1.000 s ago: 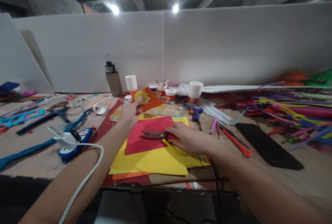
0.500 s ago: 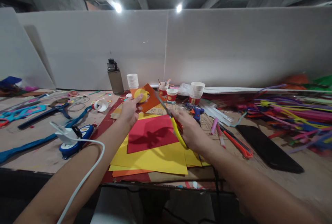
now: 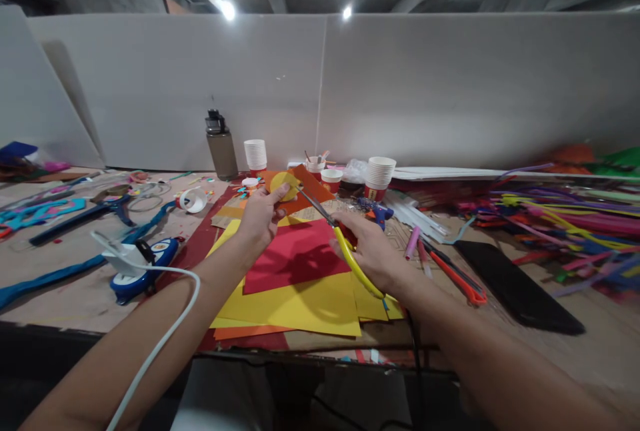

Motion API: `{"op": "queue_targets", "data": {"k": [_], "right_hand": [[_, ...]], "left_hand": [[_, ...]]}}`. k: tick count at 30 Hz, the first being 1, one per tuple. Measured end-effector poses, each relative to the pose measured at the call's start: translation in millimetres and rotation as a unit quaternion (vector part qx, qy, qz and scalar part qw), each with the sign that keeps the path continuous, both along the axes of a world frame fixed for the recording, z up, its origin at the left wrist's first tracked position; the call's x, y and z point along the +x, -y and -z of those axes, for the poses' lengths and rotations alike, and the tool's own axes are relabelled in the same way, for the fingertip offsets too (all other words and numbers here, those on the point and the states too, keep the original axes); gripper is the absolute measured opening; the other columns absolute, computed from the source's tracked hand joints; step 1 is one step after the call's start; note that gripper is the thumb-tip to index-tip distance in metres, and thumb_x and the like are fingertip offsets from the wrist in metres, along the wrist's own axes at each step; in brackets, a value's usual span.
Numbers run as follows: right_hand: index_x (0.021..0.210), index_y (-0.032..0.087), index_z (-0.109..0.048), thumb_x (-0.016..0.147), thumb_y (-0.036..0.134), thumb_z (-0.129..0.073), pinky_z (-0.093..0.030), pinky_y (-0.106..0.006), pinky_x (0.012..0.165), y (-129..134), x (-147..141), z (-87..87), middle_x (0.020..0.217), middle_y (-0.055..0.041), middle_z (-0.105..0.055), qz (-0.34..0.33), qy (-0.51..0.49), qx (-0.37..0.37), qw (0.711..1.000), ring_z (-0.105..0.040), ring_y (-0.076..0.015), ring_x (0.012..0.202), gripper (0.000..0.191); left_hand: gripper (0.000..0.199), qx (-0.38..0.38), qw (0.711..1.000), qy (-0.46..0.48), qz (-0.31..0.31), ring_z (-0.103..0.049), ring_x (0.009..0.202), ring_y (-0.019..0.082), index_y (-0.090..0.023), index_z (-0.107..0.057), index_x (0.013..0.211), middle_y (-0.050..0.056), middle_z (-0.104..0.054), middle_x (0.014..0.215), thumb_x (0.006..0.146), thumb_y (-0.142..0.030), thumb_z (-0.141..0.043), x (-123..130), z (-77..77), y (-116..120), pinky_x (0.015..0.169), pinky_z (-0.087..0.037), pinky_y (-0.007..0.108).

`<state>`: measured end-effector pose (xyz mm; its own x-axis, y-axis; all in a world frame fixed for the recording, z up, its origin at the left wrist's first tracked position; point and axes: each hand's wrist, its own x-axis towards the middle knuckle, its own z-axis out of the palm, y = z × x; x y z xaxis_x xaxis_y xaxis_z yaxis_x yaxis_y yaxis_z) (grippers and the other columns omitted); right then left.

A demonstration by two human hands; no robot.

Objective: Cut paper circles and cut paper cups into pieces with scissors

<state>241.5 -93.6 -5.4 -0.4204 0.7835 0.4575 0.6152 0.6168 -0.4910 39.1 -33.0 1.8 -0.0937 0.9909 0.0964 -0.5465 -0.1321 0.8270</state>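
The tabletop (image 3: 55,304) spreads below both hands, with a heap of fuzzy coloured sticks (image 3: 560,218) well to the right of the fingers. Yellow paper (image 3: 300,304) lies nearer the wearer than the fingers, a red sheet (image 3: 265,268) on top of it. A dark bottle (image 3: 221,154) stands upright, beyond and left of the left fingers. The right hand (image 3: 367,248) has its fingers curled around the yellow handles of the scissors (image 3: 360,272), whose blades point toward the left fingers. The left hand (image 3: 260,218) pinches a yellow disc (image 3: 281,186) and an orange piece (image 3: 313,184) between thumb and fingers, raised over the tabletop. Beyond the right fingers stands a stack of nested paper cups (image 3: 381,174); another nested stack (image 3: 255,152) is behind the left fingers. Between the stacks, one cup (image 3: 315,164) holds thin sticks; the contents of the front cup (image 3: 331,179) cannot be made out. A tipped cup (image 3: 194,201) lies left of the left fingers.
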Motion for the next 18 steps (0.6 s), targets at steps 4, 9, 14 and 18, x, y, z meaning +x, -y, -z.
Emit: {"op": "queue_targets", "data": {"k": [4, 9, 14, 18], "right_hand": [[0.112, 0.02, -0.061, 0.082, 0.026, -0.058, -0.046, -0.033, 0.08, 2.0, -2.0, -4.4, 0.103, -0.0073, -0.065, -0.018, -0.004, -0.017, 1.0, -0.059, -0.0213, 0.09, 0.03], [0.111, 0.021, -0.062, 0.085, 0.028, -0.054, -0.044, -0.034, 0.085, 2.2, -1.9, -7.2, 0.11, -0.0075, -0.065, -0.04, -0.027, -0.04, 0.998, -0.058, -0.0231, 0.101, 0.028], [0.101, 0.018, -0.061, 0.085, 0.036, -0.054, -0.042, -0.031, 0.073, -1.7, 1.9, -4.1, 0.093, -0.0046, -0.064, -0.004, -0.012, -0.086, 0.996, -0.056, -0.0189, 0.081, 0.025], [0.096, 0.019, -0.056, 0.086, 0.041, -0.054, -0.039, -0.027, 0.066, -3.6, 3.4, 0.1, 0.083, -0.0004, -0.058, -0.008, -0.04, -0.107, 0.993, -0.051, -0.0155, 0.074, 0.025]], "left_hand": [[0.03, 0.019, 1.0, 0.024, 0.001, -0.059, 0.054, 0.006, -0.015, -0.06, 0.08, -0.001, -0.067, 0.072, 0.058, -0.016, -0.08, 1.5, -5.2, 5.8, 0.037, -0.026, 0.014], [0.033, 0.033, 0.999, 0.011, 0.02, -0.058, 0.058, 0.006, -0.016, -0.062, 0.085, 0.0, -0.068, 0.078, 0.058, -0.017, -0.08, 3.0, -5.1, 8.2, 0.038, -0.026, 0.013], [0.033, 0.045, 0.998, -0.011, 0.036, -0.054, 0.056, 0.005, -0.017, -0.063, 0.086, -0.001, -0.066, 0.075, 0.057, -0.018, -0.08, 6.1, -3.9, 11.5, 0.038, -0.026, 0.013], [0.032, 0.052, 0.995, -0.036, 0.073, -0.052, 0.055, 0.005, -0.017, -0.063, 0.084, -0.001, -0.065, 0.074, 0.057, -0.021, -0.08, 13.6, -3.2, 18.3, 0.038, -0.025, 0.013]]}}
